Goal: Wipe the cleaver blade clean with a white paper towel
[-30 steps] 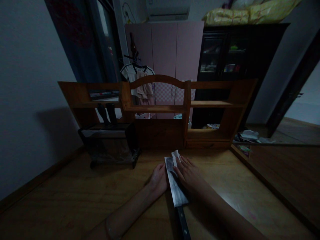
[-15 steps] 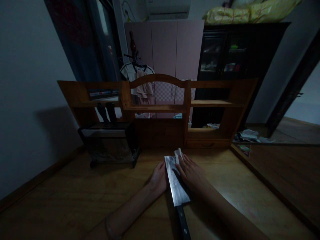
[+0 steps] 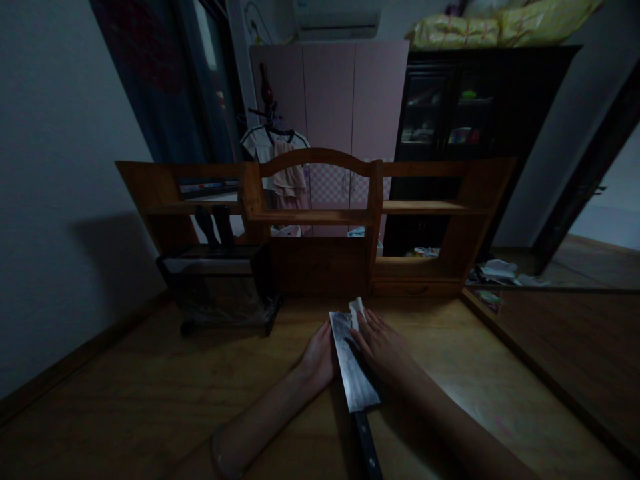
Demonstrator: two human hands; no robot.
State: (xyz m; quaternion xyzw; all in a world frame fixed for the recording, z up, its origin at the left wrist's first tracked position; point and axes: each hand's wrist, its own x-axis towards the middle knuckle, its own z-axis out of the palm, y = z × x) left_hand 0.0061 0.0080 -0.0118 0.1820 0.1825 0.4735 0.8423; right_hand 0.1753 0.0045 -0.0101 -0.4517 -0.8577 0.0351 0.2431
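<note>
Wide-bladed knife (image 3: 353,373) sits in front of the person, over the wooden tabletop (image 3: 150,400), far end of the blade toward the shelf unit (image 3: 310,217), black handle (image 3: 367,443) toward the body. Can't tell if the blade rests on the wood or is held just off it.

Right hand (image 3: 381,343): fingers close together, nearly straight, laid over a white wipe (image 3: 357,308) and keeping it against the far right part of the blade. Left hand (image 3: 318,360): at the left edge of the blade, fingertips hidden behind the metal — can't tell if they pinch it or just brace it.

Main risk: a cut to the right hand. The handle joins nearer the left edge and the heel juts out right, so I'd judge the sharp side is under that palm. Cause would be the wipe bunching or sliding, leaving bare fingers on the edge.

Second: blade pivots. Nobody's on the handle, so an uneven push could swing it — left fingertips are exposed if it does. Dim light doesn't help (hard to read the edge). Knife block (image 3: 220,280) is well apart on the left, unlikely to get knocked.
</note>
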